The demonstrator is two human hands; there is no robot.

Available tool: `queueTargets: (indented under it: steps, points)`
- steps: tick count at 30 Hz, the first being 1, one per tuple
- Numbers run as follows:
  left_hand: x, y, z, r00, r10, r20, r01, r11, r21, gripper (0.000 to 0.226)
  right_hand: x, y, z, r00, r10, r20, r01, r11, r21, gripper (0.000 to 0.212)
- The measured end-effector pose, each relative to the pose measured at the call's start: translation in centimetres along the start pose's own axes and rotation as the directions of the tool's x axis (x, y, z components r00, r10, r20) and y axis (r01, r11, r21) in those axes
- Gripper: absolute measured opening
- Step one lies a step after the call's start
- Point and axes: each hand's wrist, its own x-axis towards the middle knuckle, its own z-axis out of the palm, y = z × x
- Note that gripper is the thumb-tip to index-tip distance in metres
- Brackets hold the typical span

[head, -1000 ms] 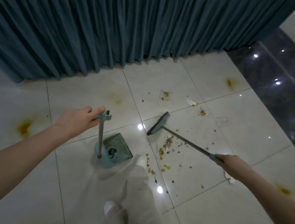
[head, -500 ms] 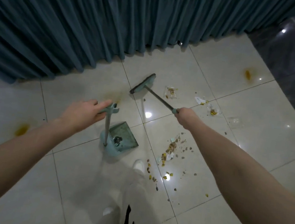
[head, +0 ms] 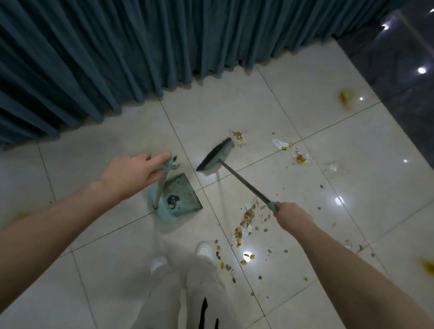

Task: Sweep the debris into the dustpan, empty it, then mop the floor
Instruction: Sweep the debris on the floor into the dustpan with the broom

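A teal dustpan [head: 179,203] stands on the pale tiles with a small dark bit inside. My left hand [head: 132,173] grips the top of its upright handle [head: 168,164]. My right hand [head: 288,216] grips the teal end of a broom handle [head: 245,181]. The broom head [head: 215,156] is just above the floor, beyond the dustpan's mouth. A heap of yellow and brown debris [head: 246,220] lies under the handle, right of the dustpan. More wrappers and crumbs [head: 239,136] lie right behind the broom head.
A long teal curtain [head: 142,41] hangs down to the floor at the back. Yellow stains [head: 343,97] mark the tiles at far right and near left. Dark glossy flooring [head: 425,77] begins at the upper right. My feet in white shoes [head: 205,250] stand beside the debris trail.
The broom head has drawn back from near the curtain to just behind the dustpan's mouth, and my right hand pulled back toward me. My left hand stays on the dustpan handle.
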Motion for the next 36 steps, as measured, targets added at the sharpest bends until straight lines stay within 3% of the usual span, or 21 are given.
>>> queueTargets:
  steps: [8, 16, 23, 27, 36]
  points:
    - [-0.8, -1.7, -0.7, 0.998, 0.063, 0.027, -0.063, 0.998, 0.003, 0.048, -10.9, 6.7, 5.8, 0.987, 0.152, 0.05, -0.152, 0.988, -0.008, 0.027]
    - [0.4, -3.6, -2.2, 0.992, 0.123, -0.022, -0.123, 0.992, -0.03, 0.043, -14.7, 5.6, 5.0, 0.979, 0.204, 0.026, -0.204, 0.979, -0.008, 0.028]
    - [3.6, -4.2, -3.6, 0.97, 0.242, -0.027, -0.241, 0.97, 0.044, 0.042, -11.3, 1.2, 1.5, 0.982, 0.176, -0.066, -0.17, 0.981, 0.09, 0.028]
    - [5.9, -4.8, -4.3, 0.973, 0.231, 0.01, -0.231, 0.968, 0.094, 0.047, -6.6, -1.7, -2.7, 0.983, 0.107, -0.15, -0.081, 0.982, 0.17, 0.033]
    - [14.4, -8.0, -5.4, 0.984, 0.155, 0.087, -0.17, 0.965, 0.2, 0.051, 9.5, -9.0, -16.0, 0.987, -0.074, -0.145, 0.106, 0.969, 0.225, 0.034]
